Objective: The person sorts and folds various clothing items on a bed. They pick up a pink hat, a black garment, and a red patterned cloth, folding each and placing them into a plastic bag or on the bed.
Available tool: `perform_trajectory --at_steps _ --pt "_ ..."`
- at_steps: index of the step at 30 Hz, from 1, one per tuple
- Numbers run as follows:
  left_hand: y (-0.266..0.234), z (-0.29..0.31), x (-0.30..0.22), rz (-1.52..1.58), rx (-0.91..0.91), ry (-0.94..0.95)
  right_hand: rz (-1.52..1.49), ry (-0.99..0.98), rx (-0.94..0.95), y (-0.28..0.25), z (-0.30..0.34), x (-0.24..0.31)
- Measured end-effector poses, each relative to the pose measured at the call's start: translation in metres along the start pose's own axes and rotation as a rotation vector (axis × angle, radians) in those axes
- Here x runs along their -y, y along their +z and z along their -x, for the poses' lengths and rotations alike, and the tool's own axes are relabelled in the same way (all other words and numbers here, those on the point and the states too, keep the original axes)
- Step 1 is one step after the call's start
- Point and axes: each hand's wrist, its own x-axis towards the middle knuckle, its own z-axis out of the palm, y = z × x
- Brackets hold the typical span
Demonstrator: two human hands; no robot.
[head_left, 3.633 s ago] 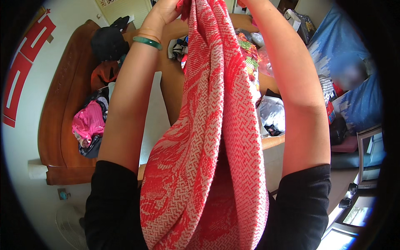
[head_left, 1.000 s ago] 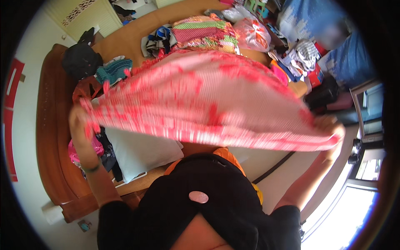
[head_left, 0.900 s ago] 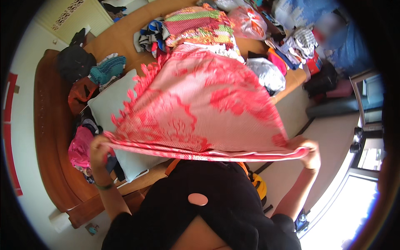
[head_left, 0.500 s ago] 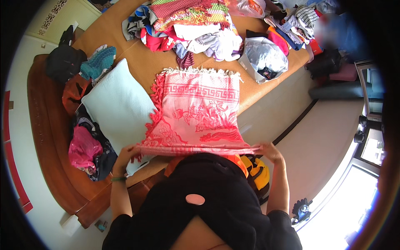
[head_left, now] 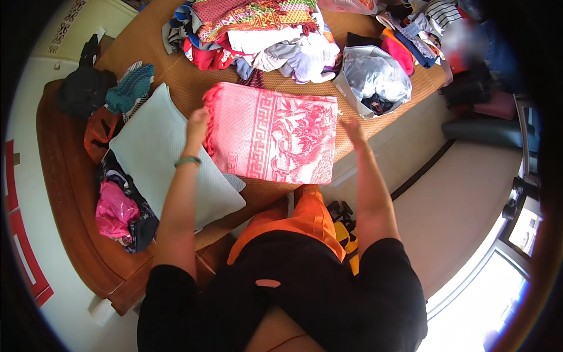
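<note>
A red and pale pink fringed shawl lies folded into a flat rectangle on the brown woven mat. Its key-pattern band runs up and down left of the middle, with a floral design to the right. At the shawl's fringed left edge is my left hand, its fingers bent and slightly blurred; whether they grip the cloth is unclear. My right hand stays just off the right edge, fingers apart and nothing in them. A pale blue-green quilted pillow lies beneath my left forearm.
A heap of clothes and cloths rises beyond the shawl. To its right stand a box lined with clear plastic and more clothing. Bags and garments rest by the brown wooden headboard at left.
The shawl's near part, earlier held stretched at my waist, is now folded over onto the mat. Both hands have moved forward, away from my body, and the right has let go.
</note>
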Motion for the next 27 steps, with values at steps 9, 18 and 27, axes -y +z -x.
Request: perform_trajectory --at_steps 9,18,27 --pt "0.087 0.201 0.067 0.18 0.275 -0.84 -0.279 0.387 0.079 0.136 0.095 -0.132" --pt "0.131 0.227 0.091 -0.262 0.16 -0.457 -0.487 0.563 0.519 0.078 0.083 0.006" --pt "0.101 0.184 -0.03 -0.729 -0.329 0.092 -1.076 0.212 0.567 0.003 0.177 0.291"
